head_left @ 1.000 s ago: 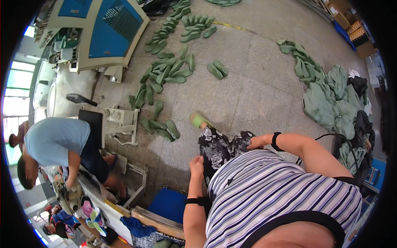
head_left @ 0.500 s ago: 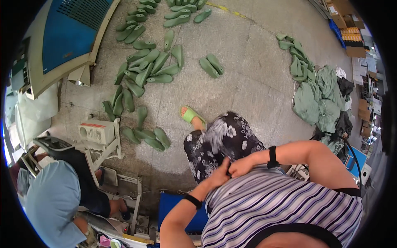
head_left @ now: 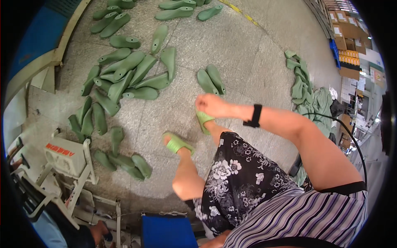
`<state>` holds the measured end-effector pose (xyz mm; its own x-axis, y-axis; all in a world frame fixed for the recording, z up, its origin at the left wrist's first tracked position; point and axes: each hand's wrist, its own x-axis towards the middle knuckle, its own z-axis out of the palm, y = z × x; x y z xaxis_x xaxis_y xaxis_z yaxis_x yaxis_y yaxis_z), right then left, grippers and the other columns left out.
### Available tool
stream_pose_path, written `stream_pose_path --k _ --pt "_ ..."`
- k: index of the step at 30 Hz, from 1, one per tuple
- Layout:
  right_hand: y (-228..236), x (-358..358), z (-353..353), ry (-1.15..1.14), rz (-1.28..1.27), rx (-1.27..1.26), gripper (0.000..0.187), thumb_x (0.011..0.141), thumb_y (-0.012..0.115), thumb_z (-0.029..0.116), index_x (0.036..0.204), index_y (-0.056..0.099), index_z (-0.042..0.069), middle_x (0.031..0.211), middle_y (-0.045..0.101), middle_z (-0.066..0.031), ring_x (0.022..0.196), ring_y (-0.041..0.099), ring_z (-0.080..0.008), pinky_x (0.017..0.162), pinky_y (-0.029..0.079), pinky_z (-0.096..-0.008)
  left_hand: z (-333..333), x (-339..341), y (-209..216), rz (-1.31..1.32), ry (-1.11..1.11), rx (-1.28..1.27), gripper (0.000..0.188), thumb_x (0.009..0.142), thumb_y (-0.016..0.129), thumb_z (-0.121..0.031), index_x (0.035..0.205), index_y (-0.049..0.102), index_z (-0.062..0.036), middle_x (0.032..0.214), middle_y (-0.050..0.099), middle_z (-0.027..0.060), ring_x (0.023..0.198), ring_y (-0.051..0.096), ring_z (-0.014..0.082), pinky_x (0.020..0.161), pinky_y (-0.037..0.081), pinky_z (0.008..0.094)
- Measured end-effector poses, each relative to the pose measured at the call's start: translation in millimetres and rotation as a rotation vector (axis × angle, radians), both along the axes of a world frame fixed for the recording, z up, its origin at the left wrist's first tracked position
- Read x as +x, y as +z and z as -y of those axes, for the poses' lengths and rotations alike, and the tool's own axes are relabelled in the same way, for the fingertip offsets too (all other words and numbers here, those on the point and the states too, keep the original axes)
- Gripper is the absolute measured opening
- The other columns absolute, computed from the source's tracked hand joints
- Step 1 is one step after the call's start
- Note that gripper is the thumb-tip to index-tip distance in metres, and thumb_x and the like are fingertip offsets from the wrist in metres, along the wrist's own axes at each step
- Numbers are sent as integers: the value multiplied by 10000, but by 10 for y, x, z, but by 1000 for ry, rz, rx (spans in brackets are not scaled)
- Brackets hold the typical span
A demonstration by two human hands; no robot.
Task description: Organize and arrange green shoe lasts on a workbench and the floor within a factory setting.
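My right hand [head_left: 211,106] reaches out over one light green slipper [head_left: 204,120] on my foot. Just beyond it, a pair of green shoe lasts [head_left: 211,80] lies on the floor, apart from the hand. Its fingers bend down out of sight, and I see nothing held in them. At the lower edge, beside my black floral shorts [head_left: 235,182], a patch of my left arm or hand [head_left: 217,240] shows; the fingers there are hidden. To the left lies a loose heap of green shoe lasts [head_left: 128,66], with a smaller group [head_left: 128,164] nearer me.
A pale machine on a frame [head_left: 66,153] stands at the left, near a seated person's leg [head_left: 99,232]. A blue surface [head_left: 167,231] sits at the lower edge. Green cloth [head_left: 318,107] is piled to the right, with a black cable [head_left: 349,134] hanging nearby. Cardboard boxes [head_left: 341,18] are stacked beyond.
My hands were together at my waist; now they are apart. The right has stretched forward toward the pair of lasts, the left has dropped to the lower edge. My view has shifted and come closer.
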<state>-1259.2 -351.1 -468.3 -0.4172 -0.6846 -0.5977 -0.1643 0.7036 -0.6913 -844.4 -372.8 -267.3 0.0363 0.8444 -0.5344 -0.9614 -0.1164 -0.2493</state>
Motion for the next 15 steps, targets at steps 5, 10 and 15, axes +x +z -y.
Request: stream_pose_path --k 5,10,15 --pt "-978 -909 294 35 -153 96 217 808 544 174 924 624 10 947 645 -216 919 607 -385 789 476 -456 716 -1116 -860 -454 -75 -88 356 899 587 -292 1181 605 -75 928 667 148 912 621 182 749 504 329" --pt "-2137 -1584 574 101 -446 91 367 816 572 235 1080 537 -18 1045 613 -249 982 581 -421 820 472 -467 1480 -2148 -1936 -939 -149 -178 343 903 591 -264 1181 596 -64 904 662 152 892 630 186 731 510 328" --pt "-2843 -1963 1554 89 -664 -107 543 790 641 395 1115 526 -24 1053 619 -236 1011 580 -409 868 467 -461 2352 -2579 -3001 -1217 -58 -671 296 904 598 -192 1133 587 -5 850 638 154 789 631 203 678 500 344"
